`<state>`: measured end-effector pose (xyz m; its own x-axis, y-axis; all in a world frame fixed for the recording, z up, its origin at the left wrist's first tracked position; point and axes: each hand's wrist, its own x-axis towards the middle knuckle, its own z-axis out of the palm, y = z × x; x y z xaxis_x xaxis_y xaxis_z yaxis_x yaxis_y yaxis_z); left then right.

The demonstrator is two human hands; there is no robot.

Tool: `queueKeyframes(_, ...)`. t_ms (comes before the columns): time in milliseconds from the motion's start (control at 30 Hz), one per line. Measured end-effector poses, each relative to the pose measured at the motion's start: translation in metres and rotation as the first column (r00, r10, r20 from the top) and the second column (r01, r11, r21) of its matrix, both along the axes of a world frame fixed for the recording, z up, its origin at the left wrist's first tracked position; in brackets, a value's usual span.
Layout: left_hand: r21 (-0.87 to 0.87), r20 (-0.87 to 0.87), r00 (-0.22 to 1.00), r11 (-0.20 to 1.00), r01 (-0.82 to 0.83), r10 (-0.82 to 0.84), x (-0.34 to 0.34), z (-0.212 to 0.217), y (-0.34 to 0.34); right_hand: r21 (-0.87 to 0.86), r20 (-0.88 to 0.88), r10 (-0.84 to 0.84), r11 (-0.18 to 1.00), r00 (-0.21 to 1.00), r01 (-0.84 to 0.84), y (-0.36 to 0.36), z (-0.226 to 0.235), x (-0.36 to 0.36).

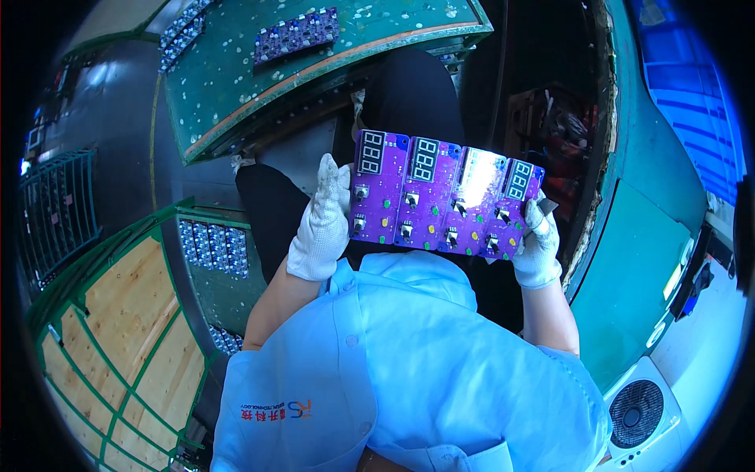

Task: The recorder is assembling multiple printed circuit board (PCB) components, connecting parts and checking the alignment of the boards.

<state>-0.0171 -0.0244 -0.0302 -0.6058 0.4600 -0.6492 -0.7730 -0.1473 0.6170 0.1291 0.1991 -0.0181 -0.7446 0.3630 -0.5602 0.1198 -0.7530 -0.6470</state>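
Observation:
A purple circuit board panel point(429, 212) is held up in front of me, slightly tilted, its component side showing. Along its upper part sit several digit displays; below them are small black-and-silver switches and green and yellow parts. My left hand point(318, 228), in a white glove, grips the panel's left edge with the fingers pointing up. The gloved right hand point(539, 248) is closed on the right edge. A small grey flat piece point(548, 206) sticks out by the right fingertips; its kind cannot be made out. Glare covers one display.
A green worktable point(377, 23) ahead carries another purple board panel point(296, 35) and a row of boards point(182, 33). More boards point(214, 246) lie on a lower green surface at left, near a green-framed wooden rack point(130, 303). A green panel point(637, 252) and a fan point(638, 411) stand right.

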Motion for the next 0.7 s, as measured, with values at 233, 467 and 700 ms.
queueKeyframes(233, 0.08, 0.027, 0.999, 0.996, -0.025, 0.023, 0.003, 0.002, 0.005, -0.025, -0.017, -0.023, 0.999, 1.0, 0.023, 0.0, -0.001, -0.004)
queueKeyframes(467, 0.157, 0.107, 0.994, 0.987, -0.017, 0.0, 0.003, -0.007, -0.001, -0.045, 0.031, -0.077, 0.996, 0.997, 0.078, -0.001, -0.005, -0.004)
queueKeyframes(700, 0.297, 0.29, 0.957, 0.948, -0.11, 0.02, 0.001, -0.013, -0.007, -0.077, 0.139, -0.107, 0.99, 0.985, 0.118, 0.001, -0.006, -0.005)
